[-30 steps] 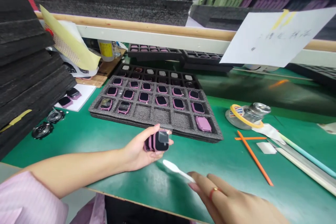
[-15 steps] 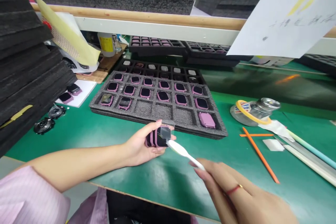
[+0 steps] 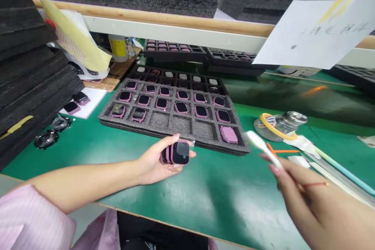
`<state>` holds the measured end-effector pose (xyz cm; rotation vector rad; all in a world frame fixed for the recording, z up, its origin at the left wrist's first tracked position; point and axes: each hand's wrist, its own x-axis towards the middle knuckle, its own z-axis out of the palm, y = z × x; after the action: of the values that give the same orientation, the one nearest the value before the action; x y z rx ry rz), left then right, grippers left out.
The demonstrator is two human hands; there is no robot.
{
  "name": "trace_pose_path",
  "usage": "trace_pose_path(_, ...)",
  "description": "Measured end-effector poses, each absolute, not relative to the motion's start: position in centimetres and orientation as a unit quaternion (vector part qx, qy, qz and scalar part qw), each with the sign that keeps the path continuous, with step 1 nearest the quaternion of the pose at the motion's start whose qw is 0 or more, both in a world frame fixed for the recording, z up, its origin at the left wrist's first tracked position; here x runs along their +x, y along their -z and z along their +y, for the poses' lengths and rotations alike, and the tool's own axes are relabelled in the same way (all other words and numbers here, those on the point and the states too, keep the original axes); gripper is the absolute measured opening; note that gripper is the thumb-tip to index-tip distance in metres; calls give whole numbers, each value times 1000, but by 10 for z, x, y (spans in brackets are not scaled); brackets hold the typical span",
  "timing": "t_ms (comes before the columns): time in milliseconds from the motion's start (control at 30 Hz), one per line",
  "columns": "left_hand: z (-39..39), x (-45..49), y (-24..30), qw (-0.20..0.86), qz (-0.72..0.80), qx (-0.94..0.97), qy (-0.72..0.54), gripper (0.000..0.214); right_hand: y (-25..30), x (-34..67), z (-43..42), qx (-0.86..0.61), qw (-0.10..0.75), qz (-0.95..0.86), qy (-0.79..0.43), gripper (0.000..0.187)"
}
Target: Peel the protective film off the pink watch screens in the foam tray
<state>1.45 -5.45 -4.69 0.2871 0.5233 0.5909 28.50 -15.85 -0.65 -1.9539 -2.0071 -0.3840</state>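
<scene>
Three or so pink watches (image 3: 175, 154) stand stacked on edge in the left hand (image 3: 154, 164), pinched between thumb and fingers just above the table (image 3: 222, 191), in front of the foam tray (image 3: 183, 125). The right hand (image 3: 316, 203) grips a thin white stick (image 3: 261, 147) by its lower end, tip raised, well apart from the stack. The watches look light and rigid, but the front one's black glass face (glossy, probably quick to smudge or scratch) is best left untouched — the pink side edges seem the safe hold. Loosely stacked, they could slide against each other.
</scene>
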Motion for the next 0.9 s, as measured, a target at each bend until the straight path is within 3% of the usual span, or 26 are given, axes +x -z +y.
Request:
trace_pose_path(133,-54,14,49,916,249,141,-281,30,37,335,-122,-703,80,-700,97,35)
trace_pose_path(300,-53,14,50,915,257,147,-275,31,51,335,-95,-707,112,-685,135,44)
trace_pose_path(433,-53,14,50,915,255,148,-276,31,17,276,-85,-635,250,-728,56,38)
trace_pose_path(633,-54,16,48,913,244,146,-292,30,-9,200,-79,-502,325,-786,-159,19)
trace_pose_path(767,-55,16,47,915,246,142,-286,32,0,195,-75,-479,455,-699,-273,19)
trace_pose_path(900,-54,15,47,914,256,137,-282,34,12,202,-72,-517,563,-578,-285,21)
